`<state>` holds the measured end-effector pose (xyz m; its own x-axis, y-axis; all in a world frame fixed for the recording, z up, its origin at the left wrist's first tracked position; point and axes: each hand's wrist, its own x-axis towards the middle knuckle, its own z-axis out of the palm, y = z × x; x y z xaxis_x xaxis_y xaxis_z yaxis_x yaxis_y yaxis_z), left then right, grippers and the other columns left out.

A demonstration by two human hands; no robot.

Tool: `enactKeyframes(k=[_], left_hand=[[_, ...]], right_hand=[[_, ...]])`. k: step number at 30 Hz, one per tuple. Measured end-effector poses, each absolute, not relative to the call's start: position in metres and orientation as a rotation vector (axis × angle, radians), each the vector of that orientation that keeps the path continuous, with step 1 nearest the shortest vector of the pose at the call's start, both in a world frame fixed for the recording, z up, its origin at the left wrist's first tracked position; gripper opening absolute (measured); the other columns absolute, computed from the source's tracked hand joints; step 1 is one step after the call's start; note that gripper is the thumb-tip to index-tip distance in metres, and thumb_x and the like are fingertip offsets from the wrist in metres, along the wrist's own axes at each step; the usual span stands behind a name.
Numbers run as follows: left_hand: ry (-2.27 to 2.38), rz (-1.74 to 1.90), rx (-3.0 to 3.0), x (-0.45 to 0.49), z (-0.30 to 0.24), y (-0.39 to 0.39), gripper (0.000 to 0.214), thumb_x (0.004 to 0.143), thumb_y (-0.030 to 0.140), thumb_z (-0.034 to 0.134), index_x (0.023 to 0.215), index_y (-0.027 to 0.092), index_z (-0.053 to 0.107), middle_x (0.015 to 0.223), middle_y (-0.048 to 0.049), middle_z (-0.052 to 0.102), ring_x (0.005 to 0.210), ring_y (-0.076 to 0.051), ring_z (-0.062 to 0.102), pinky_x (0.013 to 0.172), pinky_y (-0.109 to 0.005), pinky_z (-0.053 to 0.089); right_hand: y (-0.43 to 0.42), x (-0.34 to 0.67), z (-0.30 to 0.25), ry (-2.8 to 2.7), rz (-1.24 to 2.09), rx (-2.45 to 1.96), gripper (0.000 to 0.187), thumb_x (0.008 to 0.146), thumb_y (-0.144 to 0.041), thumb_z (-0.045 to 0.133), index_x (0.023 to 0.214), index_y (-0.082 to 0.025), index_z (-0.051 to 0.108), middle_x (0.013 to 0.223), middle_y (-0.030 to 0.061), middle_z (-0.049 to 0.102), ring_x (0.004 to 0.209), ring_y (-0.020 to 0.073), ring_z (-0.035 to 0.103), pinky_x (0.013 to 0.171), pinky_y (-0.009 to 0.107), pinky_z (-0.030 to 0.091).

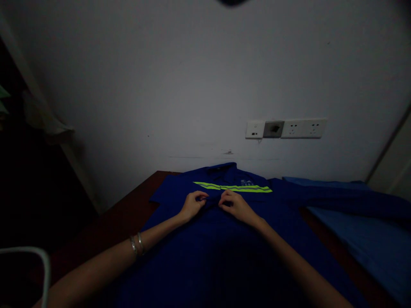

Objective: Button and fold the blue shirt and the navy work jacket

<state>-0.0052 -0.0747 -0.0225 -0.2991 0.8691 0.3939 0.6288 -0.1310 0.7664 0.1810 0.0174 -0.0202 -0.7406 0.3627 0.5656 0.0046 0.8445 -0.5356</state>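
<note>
A dark blue work shirt (pixel 253 226) lies spread out, its collar toward the wall and a yellow-green reflective strip (pixel 245 188) across the chest. Small white print shows above the strip on the right. My left hand (pixel 193 204) pinches the shirt's front just below the strip, left of the middle. Close by on the right, my right hand (pixel 233 203) pinches the front cloth too, with a short fold of fabric between the two hands. Whether a button sits in the fingers is too dark to tell.
Beneath the shirt is a dark reddish-brown table (pixel 128 205). A lighter blue cloth (pixel 356 239) lies at the right under the sleeve. Wall sockets (pixel 303 128) sit on the white wall behind. A pale curved bar (pixel 46 265) stands at the lower left.
</note>
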Motion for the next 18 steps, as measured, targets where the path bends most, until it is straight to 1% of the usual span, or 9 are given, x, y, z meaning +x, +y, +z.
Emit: enactKeyframes(k=[3, 6, 9, 11, 12, 15, 18], left_hand=[[1.84, 1.436, 1.665, -0.006, -0.026, -0.076, 0.024, 0.066, 0.007, 0.054, 0.087, 0.013, 0.066, 0.081, -0.0038, 0.064, 0.076, -0.014, 0.058, 0.073, -0.025, 0.046], [1.808, 1.42, 1.66, -0.007, -0.028, -0.078, 0.027, 0.068, 0.009, 0.053, 0.092, 0.014, 0.065, 0.081, -0.0034, 0.062, 0.075, -0.014, 0.057, 0.069, -0.024, 0.046], [1.79, 1.362, 1.8, -0.008, -0.024, -0.083, 0.028, 0.072, 0.01, 0.052, 0.096, 0.016, 0.065, 0.083, -0.0033, 0.06, 0.078, -0.014, 0.056, 0.072, -0.025, 0.044], [1.771, 1.274, 1.992, -0.008, -0.02, -0.088, 0.03, 0.075, 0.009, 0.049, 0.099, 0.018, 0.064, 0.083, -0.003, 0.058, 0.079, -0.014, 0.054, 0.074, -0.026, 0.043], [1.756, 1.226, 2.082, -0.008, -0.018, -0.09, 0.032, 0.076, 0.009, 0.047, 0.102, 0.018, 0.063, 0.083, -0.0029, 0.057, 0.079, -0.014, 0.053, 0.075, -0.026, 0.043], [1.704, 1.152, 2.236, -0.009, -0.013, -0.095, 0.033, 0.078, 0.007, 0.043, 0.107, 0.017, 0.056, 0.089, -0.0037, 0.056, 0.082, -0.014, 0.052, 0.077, -0.026, 0.042], [1.707, 1.133, 2.317, -0.013, -0.005, -0.098, 0.028, 0.078, 0.007, 0.042, 0.102, 0.016, 0.052, 0.093, -0.0052, 0.055, 0.085, -0.015, 0.052, 0.079, -0.027, 0.041]], right_hand=[[0.022, 0.181, -0.024, -2.239, 0.721, -0.344, 0.011, 0.071, -0.014, 0.055, 0.075, -0.019, 0.064, 0.082, 0.0023, 0.059, 0.076, 0.0144, 0.055, 0.072, 0.028, 0.043], [0.029, 0.18, -0.03, -2.127, 0.681, -0.489, 0.015, 0.072, -0.017, 0.054, 0.084, -0.019, 0.064, 0.084, 0.0033, 0.061, 0.074, 0.0153, 0.056, 0.072, 0.03, 0.044], [0.033, 0.18, -0.033, -2.094, 0.611, -0.501, 0.02, 0.076, -0.02, 0.052, 0.092, -0.021, 0.064, 0.096, 0.0056, 0.063, 0.089, 0.0184, 0.056, 0.082, 0.034, 0.042], [0.032, 0.178, -0.033, -2.148, 0.611, -0.411, 0.023, 0.077, -0.021, 0.053, 0.096, -0.022, 0.065, 0.102, 0.0055, 0.064, 0.099, 0.0193, 0.054, 0.089, 0.036, 0.039], [0.03, 0.177, -0.032, -2.193, 0.631, -0.363, 0.024, 0.077, -0.022, 0.054, 0.098, -0.022, 0.065, 0.102, 0.0052, 0.064, 0.1, 0.0194, 0.054, 0.09, 0.036, 0.038], [0.023, 0.173, -0.027, -2.3, 0.739, -0.328, 0.023, 0.077, -0.026, 0.054, 0.095, -0.021, 0.067, 0.097, 0.0049, 0.067, 0.094, 0.0194, 0.058, 0.086, 0.033, 0.041], [0.016, 0.166, -0.019, -2.334, 0.837, -0.346, 0.021, 0.077, -0.029, 0.053, 0.086, -0.019, 0.069, 0.086, 0.0038, 0.069, 0.081, 0.0185, 0.061, 0.076, 0.03, 0.044]])
